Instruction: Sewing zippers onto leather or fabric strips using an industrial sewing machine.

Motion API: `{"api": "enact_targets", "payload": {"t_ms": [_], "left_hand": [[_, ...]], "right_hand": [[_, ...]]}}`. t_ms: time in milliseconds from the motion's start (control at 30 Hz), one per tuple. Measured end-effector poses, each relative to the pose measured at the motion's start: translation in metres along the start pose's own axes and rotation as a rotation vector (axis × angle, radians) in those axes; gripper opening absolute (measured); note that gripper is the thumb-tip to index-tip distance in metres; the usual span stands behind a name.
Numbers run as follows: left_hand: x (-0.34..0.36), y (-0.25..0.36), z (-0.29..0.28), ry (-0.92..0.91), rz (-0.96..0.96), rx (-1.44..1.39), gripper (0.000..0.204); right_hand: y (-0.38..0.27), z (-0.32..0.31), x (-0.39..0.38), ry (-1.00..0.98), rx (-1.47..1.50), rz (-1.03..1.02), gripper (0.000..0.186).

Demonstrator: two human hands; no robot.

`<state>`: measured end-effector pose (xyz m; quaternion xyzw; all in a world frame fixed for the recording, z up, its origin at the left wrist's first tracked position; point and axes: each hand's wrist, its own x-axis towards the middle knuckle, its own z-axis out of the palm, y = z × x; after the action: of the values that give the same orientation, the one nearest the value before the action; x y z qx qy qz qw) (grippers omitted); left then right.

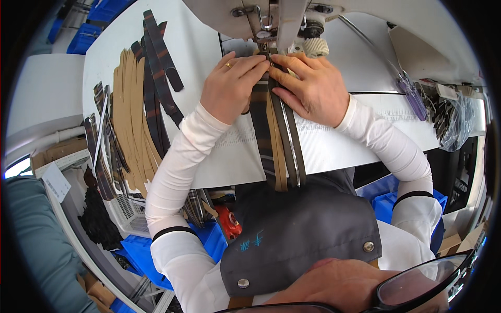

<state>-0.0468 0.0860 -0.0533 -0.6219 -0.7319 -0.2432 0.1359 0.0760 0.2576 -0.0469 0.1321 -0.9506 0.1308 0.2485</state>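
Observation:
My left hand [232,83] has its fingers bent and held together on the layered fabric strips [263,135], just below the presser foot [264,44] of the sewing machine [289,21]. My right hand [310,88] lies over a dark zipper tape [286,141] with fingers slightly spread, their tips beside the foot. Tan and dark striped layers run from there to the front edge. To the left are a pile of tan strips [130,109] and several dark striped strips [159,52]. My fingers partly hide the stitching point.
White worktable [203,161] with a ruler scale; purple-handled tool [409,96] and metal parts in clear plastic [454,120] at right; blue bins [146,253], a white basket [130,211] and a red object [228,221] below; a grey apron [302,224] covers my front.

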Motion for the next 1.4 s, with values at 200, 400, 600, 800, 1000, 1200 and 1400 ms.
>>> {"api": "enact_targets", "payload": {"t_ms": [200,400,600,800,1000,1200,1400], "left_hand": [[-0.004,0.000,0.005,0.020,-0.029,0.015,0.034],[-0.005,0.001,0.008,0.041,-0.024,0.044,0.032],[-0.001,-0.003,0.009,0.063,-0.023,0.053,0.031],[0.000,-0.005,0.009,0.050,-0.025,0.068,0.029],[-0.002,-0.001,0.011,0.094,-0.025,0.076,0.025],[-0.002,0.000,0.010,0.101,-0.018,0.107,0.023],[-0.001,0.001,0.009,0.104,-0.006,0.110,0.023]], "right_hand": [[-0.003,-0.002,0.003,-0.015,0.019,0.019,0.031],[-0.003,-0.002,0.002,-0.025,0.038,0.034,0.031],[-0.002,-0.002,0.003,-0.015,0.036,0.033,0.032],[-0.002,-0.003,0.004,-0.035,0.042,0.038,0.033],[-0.003,-0.005,0.004,-0.050,0.057,0.049,0.033],[-0.005,-0.007,0.004,-0.072,0.046,0.060,0.033],[-0.005,-0.006,0.004,-0.071,0.041,0.061,0.034]]}}
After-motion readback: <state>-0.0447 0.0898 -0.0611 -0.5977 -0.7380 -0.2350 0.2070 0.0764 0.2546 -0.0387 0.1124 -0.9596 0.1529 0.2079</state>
